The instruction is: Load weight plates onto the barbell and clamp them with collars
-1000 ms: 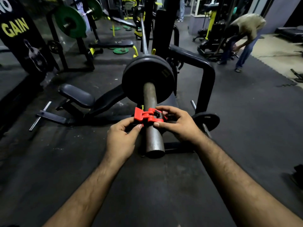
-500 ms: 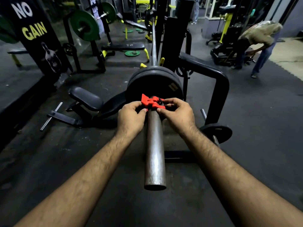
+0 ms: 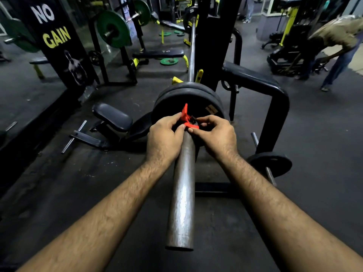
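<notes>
- A bare grey steel barbell sleeve (image 3: 181, 193) runs from the bottom centre of the view up to two black round weight plates (image 3: 172, 99) stacked on it
- A red plastic clamp collar (image 3: 187, 119) sits around the sleeve, right up against the face of the nearer plate; its lever sticks upward
- The left hand (image 3: 164, 138) is at the left of the sleeve, its thumb and curled fingers (image 3: 181, 128) pinching the collar's left side
- The right hand (image 3: 216, 135) is at the right of the sleeve, its thumb and forefinger pinching the flat red tab of the collar, the other fingers curled behind it
- The barbell's thin shaft (image 3: 192, 46) goes on past the plates through a black upright rack (image 3: 208, 46)
- A smaller black plate (image 3: 273, 161) sits on a storage peg low on the right
- A black padded seat (image 3: 113, 116) stands on the dark rubber floor (image 3: 59, 183) to the left
- Green plates (image 3: 114, 29) hang on a farther rack
- A person bending over (image 3: 337, 36) is at far right
</notes>
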